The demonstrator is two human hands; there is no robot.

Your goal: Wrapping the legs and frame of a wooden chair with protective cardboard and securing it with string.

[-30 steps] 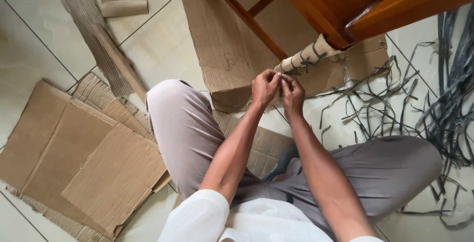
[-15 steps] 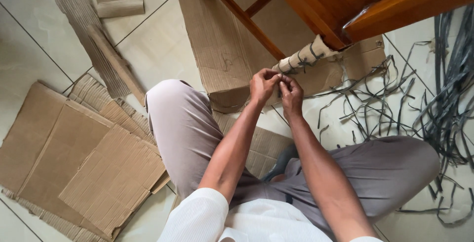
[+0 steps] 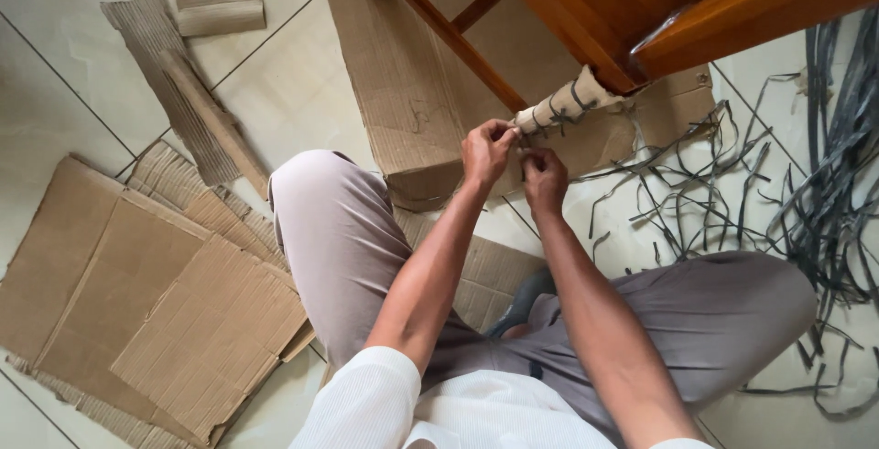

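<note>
**Both hands at the lower end of the cardboard-wrapped furniture leg**

Obs.: Person seated on the tiled floor (image 3: 55, 101), knees up. Left hand (image 3: 487, 151) has its fingers drawn together at the lower end of the cardboard wrap (image 3: 566, 104), which sheathes a wooden furniture leg (image 3: 632, 19) and is bound with crossing dark strips. Right hand (image 3: 546, 179) sits just below and beside the left, fingers curled shut; it appears to pinch a thin dark strip, but the strip between the fingers is too small to confirm. The two hands nearly touch.

Surroundings, relative to the hands: loose heap of dark strips (image 3: 806, 193) on the floor well to the right; a long cardboard sheet (image 3: 394, 74) directly behind the left hand, running up under the furniture; flat cardboard sheets (image 3: 156, 293) well apart to the lower left; torn corrugated scraps (image 3: 183, 83) to the upper left.

Risks (judgement):
- Strip may slip out of a fingertip pinch under tension, loosening the binding; cause: narrow, smooth-looking material.
- Wrap could slide or unroll along the leg if one hand lets go before the binding is tight.
- Corrugated cardboard may crush or tear where a strip bites in.
- Working strip could snag in nearby stray strips.
</note>
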